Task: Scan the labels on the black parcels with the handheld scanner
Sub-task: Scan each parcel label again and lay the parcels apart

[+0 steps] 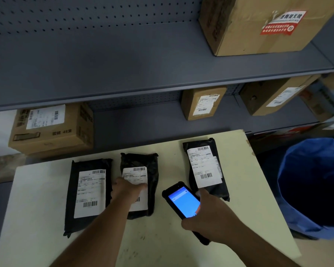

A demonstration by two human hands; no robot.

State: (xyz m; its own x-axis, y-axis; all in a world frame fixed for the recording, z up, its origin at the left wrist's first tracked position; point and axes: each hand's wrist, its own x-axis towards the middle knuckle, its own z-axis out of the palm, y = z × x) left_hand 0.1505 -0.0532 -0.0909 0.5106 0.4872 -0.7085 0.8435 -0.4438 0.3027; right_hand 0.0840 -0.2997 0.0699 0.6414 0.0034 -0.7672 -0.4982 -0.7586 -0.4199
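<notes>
Three black parcels with white labels lie in a row on a pale table (pixel 239 218): a left parcel (pixel 88 193), a middle parcel (pixel 141 162) and a right parcel (pixel 204 166). My left hand (pixel 126 190) rests flat on the middle parcel's label, fingers spread. My right hand (pixel 210 214) grips a black handheld scanner (pixel 182 202) with a lit blue screen. The scanner hovers between the middle and right parcels, its top near the right parcel's lower label edge.
Grey metal shelving rises behind the table. Cardboard boxes stand on it: one at upper right (pixel 258 26), one at lower left (pixel 50 130), two at mid right (pixel 202 105) (pixel 274 95). A blue-lined bin (pixel 312 185) stands right of the table.
</notes>
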